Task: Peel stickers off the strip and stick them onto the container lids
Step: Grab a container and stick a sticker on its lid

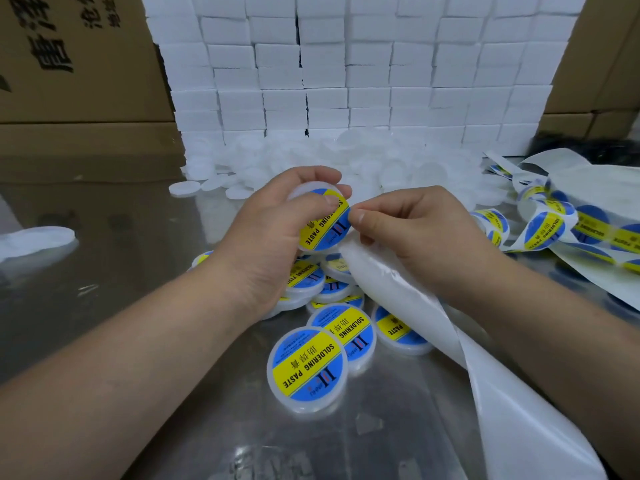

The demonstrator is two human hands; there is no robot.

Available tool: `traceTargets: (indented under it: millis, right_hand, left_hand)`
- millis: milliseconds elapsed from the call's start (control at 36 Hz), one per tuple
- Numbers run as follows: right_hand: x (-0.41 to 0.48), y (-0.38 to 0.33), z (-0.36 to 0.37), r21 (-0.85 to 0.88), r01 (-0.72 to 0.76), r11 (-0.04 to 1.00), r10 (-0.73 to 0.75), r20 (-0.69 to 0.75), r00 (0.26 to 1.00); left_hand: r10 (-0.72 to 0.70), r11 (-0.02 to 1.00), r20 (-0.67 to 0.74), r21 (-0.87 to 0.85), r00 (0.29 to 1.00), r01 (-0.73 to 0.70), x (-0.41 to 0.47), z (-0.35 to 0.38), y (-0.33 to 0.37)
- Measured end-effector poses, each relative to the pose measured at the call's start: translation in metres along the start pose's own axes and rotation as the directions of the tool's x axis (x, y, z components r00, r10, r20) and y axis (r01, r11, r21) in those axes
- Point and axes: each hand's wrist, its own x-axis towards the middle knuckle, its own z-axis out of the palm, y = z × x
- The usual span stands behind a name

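1. Lid [302, 192], blue-and-yellow sticker [325, 223] on top, gripped in left hand [258, 242] above steel table [104, 306];
2. right hand [412, 233] holds the white backing strip [502, 393], thumb at the sticker's edge;
3. labelled lids [306, 365] lie below.

The single head-worn camera is looking forward and steeply down from above the person's forearms, sitting close over the shiny tabletop [104, 271], so that the left hand [273, 230] and right hand [415, 233] are filling the middle of the wide-angle view. It is facing a stacked wall of white boxes [363, 71] at the far edge, with brown cardboard cartons [79, 91] bending inward at both sides and the labelled lids [306, 367] lying nearest the lens.
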Motion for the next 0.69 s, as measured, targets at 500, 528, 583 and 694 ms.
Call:
traceTargets:
  millis: [500,528,583,694]
  right_hand:
    - [-0.0019,-0.0014,-0.0009,-0.016,-0.009,1.0,0.009,-0.035,0.999]
    - [-0.0018,-0.0016,-0.0009,-0.015,-0.009,1.0,0.008,-0.035,0.999]
    - [-0.0017,-0.002,-0.0009,-0.015,-0.007,1.0,0.006,-0.035,0.999]
    - [-0.0018,-0.0024,-0.001,-0.026,-0.007,1.0,0.006,-0.036,0.999]
  left_hand:
    - [0.074,0.989,0.014,0.126,0.997,-0.075,-0.0013,-0.001,-0.0019]
    - [0.076,0.989,0.015,0.128,0.997,-0.077,-0.0013,-0.0012,-0.002]
    - [0.078,0.987,0.018,0.137,0.997,-0.08,-0.0014,-0.0014,-0.0022]
    - [0.083,0.986,0.022,0.146,0.996,-0.086,-0.0014,-0.0013,-0.0024]
